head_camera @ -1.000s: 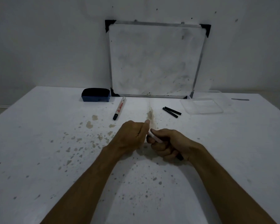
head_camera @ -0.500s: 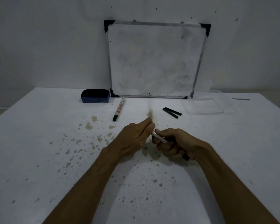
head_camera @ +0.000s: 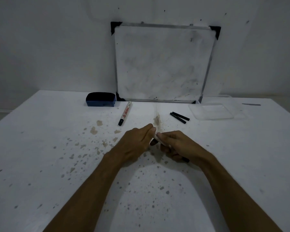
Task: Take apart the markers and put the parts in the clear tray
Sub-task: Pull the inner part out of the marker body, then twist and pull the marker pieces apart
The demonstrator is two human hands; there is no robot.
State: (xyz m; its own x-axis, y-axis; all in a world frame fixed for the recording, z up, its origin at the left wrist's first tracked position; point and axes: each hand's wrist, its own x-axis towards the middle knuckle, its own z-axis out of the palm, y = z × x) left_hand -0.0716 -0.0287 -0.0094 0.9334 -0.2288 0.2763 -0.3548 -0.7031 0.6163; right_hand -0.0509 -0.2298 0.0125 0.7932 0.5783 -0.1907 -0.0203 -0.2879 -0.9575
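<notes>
Head view: right hand [head_camera: 177, 144] in closed grip around a slim white marker [head_camera: 159, 139] above the stained matte tabletop [head_camera: 40, 148]; left hand [head_camera: 136, 143] pinches its near end. The shallow clear tray [head_camera: 211, 112] sits far right, two black cylindrical parts [head_camera: 179, 117] beside it

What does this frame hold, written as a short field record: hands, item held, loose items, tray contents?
left hand: left hand, fingertips at the marker's exposed end
right hand: right hand, closed around white marker barrel
loose marker: white whiteboard marker with black cap, lying on the stained white table
loose parts: two thin black sticks, side by side
clear plastic tray: appears to hold nothing
background: blue eraser block; framed whiteboard leaning on wall
</notes>
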